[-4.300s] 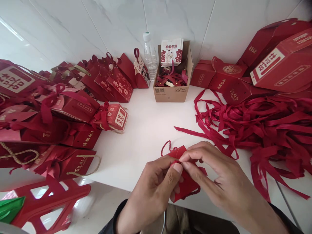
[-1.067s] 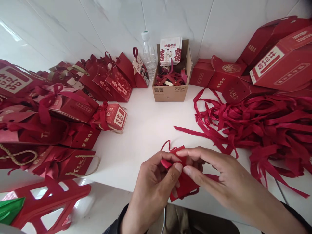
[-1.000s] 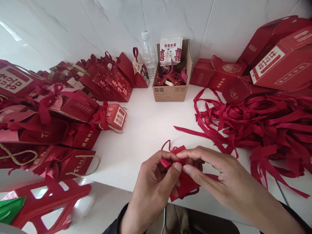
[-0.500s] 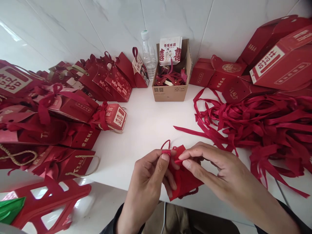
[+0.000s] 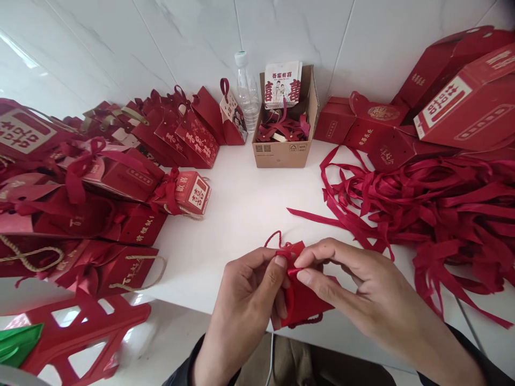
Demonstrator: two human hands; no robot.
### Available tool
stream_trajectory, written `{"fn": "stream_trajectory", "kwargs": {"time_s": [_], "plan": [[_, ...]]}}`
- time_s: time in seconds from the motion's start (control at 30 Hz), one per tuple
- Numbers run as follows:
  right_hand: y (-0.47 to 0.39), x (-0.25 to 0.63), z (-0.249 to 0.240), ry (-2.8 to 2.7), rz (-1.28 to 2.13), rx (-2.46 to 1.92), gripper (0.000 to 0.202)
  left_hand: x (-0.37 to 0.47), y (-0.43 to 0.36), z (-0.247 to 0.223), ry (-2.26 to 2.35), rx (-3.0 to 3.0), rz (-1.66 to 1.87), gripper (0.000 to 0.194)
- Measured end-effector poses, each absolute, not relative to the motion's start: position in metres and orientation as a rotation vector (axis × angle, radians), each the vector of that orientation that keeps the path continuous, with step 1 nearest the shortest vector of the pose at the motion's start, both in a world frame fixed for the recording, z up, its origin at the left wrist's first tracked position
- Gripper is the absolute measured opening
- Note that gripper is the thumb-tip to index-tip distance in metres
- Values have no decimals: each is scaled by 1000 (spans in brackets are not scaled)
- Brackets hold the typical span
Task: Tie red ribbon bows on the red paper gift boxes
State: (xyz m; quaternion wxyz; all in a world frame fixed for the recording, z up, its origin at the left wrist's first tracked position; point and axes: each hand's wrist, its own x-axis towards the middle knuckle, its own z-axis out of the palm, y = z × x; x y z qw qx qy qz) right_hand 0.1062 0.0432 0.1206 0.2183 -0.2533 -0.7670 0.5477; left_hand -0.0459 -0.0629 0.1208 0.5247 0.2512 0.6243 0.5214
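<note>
At the table's front edge, a small red gift box with dark red cord handles lies under my two hands. My left hand is closed, thumb against forefinger, pinching a piece of red ribbon over the box. Thumb and forefinger of my right hand pinch another part of the red ribbon just to the right. The two pinches almost touch. One cord loop sticks up behind my left fingers. My hands cover much of the box and the ribbon's middle.
Right of my hands lies a heap of loose red ribbons, with red boxes behind. A cardboard box and a clear bottle stand at the back. Finished-looking gift boxes crowd the left. A red plastic stool is below.
My left hand has shifted slightly right, bringing its pinched ribbon closer to the ribbon in my right hand. Both hands keep their pinches.
</note>
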Motion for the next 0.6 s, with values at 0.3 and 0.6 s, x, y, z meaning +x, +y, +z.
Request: {"fn": "stream_trajectory", "kwargs": {"time_s": [0.3, 0.6], "plan": [[41, 101, 113, -2104, 1325, -672, 10, -45, -69, 125, 1363, 754, 1101, 37], [44, 103, 115, -2110, 1443, -721, 7, -50, -68, 122, 1279, 705, 1161, 52]]}}
